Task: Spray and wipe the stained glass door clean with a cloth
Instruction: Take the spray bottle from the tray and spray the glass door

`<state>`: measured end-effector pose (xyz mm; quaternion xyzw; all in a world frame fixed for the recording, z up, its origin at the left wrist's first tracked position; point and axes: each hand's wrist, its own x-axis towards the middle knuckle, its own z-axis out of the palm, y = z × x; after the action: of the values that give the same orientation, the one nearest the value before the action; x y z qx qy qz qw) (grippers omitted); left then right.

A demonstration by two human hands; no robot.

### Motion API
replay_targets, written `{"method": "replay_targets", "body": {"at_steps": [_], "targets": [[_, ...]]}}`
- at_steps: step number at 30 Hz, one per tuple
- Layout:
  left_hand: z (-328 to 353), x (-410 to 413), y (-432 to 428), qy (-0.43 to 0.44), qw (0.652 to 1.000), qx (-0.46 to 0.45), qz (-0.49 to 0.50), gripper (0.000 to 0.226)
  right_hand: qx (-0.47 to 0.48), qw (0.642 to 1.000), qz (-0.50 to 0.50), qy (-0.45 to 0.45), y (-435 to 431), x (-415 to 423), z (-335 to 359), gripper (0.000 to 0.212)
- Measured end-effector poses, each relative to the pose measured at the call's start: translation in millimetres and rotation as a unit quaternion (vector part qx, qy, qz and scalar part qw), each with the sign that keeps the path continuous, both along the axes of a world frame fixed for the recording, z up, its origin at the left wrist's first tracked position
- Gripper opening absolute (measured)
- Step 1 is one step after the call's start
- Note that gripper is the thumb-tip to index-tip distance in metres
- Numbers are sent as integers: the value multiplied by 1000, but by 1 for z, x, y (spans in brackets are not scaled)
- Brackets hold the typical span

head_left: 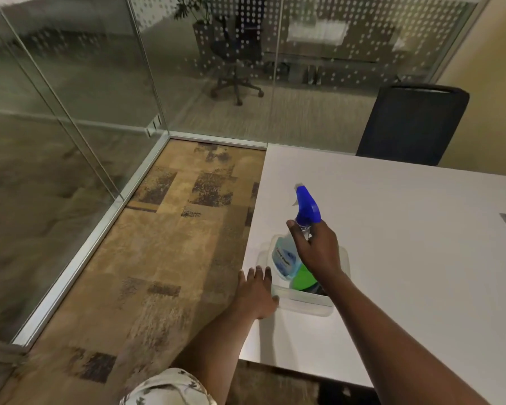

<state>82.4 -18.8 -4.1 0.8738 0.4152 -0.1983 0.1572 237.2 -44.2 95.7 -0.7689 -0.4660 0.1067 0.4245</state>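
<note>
My right hand [316,249] grips the neck of a spray bottle [284,257] with a blue trigger head and pale blue liquid. The bottle stands in a clear plastic tub [304,305] at the left edge of a white table [406,244]. A green cloth [303,277] lies in the tub under my right wrist. My left hand [257,290] rests flat, fingers straight, on the table's edge against the tub's left side. The glass door and glass walls [70,118] stand to the left and ahead.
Patterned brown carpet [170,244] covers the floor between the table and the glass. A dark office chair [412,124] stands behind the table at the right. Another chair and a plant show behind the dotted glass. A cut-out sits in the table at the far right.
</note>
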Motion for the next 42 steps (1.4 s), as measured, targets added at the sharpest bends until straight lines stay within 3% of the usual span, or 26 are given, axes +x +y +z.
{"method": "replay_targets", "body": {"at_steps": [12, 17, 22, 25, 31, 37, 42], "targets": [[18, -49, -13, -9, 995, 44, 86, 84, 86, 993, 74, 7, 3, -44, 26, 22], [24, -96, -22, 5, 989, 34, 145, 84, 81, 988, 89, 100, 5, -81, 21, 19], [33, -154, -35, -5, 978, 47, 201, 82, 67, 970, 76, 221, 10, -127, 18, 33], [40, -193, -42, -3, 971, 66, 230, 81, 69, 961, 109, 246, 8, -163, 26, 17], [52, -279, -70, -18, 949, 95, 300, 79, 49, 940, 209, 266, -13, -253, 44, 13], [66, -386, -125, -40, 925, 127, 357, 79, 22, 927, 274, 256, -59, -357, 53, 28], [86, -478, -180, -55, 888, 162, 426, 81, 10, 904, 323, 281, -109, -452, 60, 25]]}}
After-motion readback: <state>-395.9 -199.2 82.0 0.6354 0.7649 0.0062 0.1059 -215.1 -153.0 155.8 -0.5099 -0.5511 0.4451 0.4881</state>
